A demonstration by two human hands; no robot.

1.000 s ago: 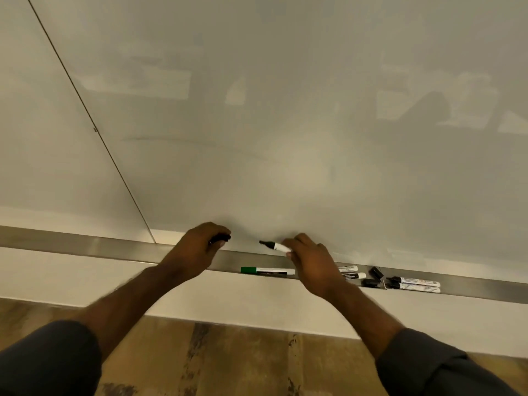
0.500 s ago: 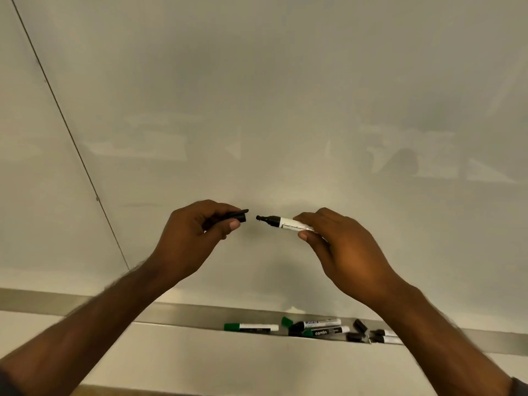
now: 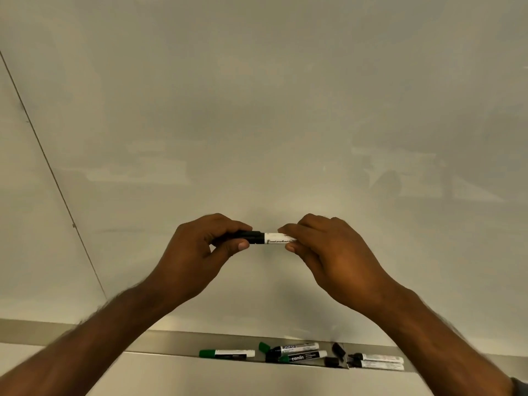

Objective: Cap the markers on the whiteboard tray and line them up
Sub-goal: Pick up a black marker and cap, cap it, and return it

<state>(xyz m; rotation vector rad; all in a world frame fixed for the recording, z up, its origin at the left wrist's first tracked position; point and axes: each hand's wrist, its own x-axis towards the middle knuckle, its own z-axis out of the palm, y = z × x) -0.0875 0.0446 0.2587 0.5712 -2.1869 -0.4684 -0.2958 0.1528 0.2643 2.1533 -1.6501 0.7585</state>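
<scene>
A pale whiteboard [image 3: 257,110] fills nearly the whole view, with a thin dark seam [image 3: 51,170] running down its left side. Along its bottom edge runs a metal tray [image 3: 171,342], where most of the pens lie.

Both forearms reach up in front of the board. The left hand [image 3: 197,252] pinches a black cap [image 3: 250,237] between thumb and fingers. The right hand [image 3: 331,255] pinches the white barrel of a marker [image 3: 278,239] between thumb and fingertips. Cap and barrel sit end to end in one straight line, held level well above the tray; the cap is on the marker's tip, though whether it is pushed fully home cannot be told.

In the tray, a green-capped marker [image 3: 227,353] lies apart to the left. To its right two markers [image 3: 297,352] lie close together at a slight slant, with a loose green cap [image 3: 264,347] just beside them. Further right are two loose black caps [image 3: 338,349], then two more markers [image 3: 377,361] stacked side by side, their black tips pointing left
</scene>
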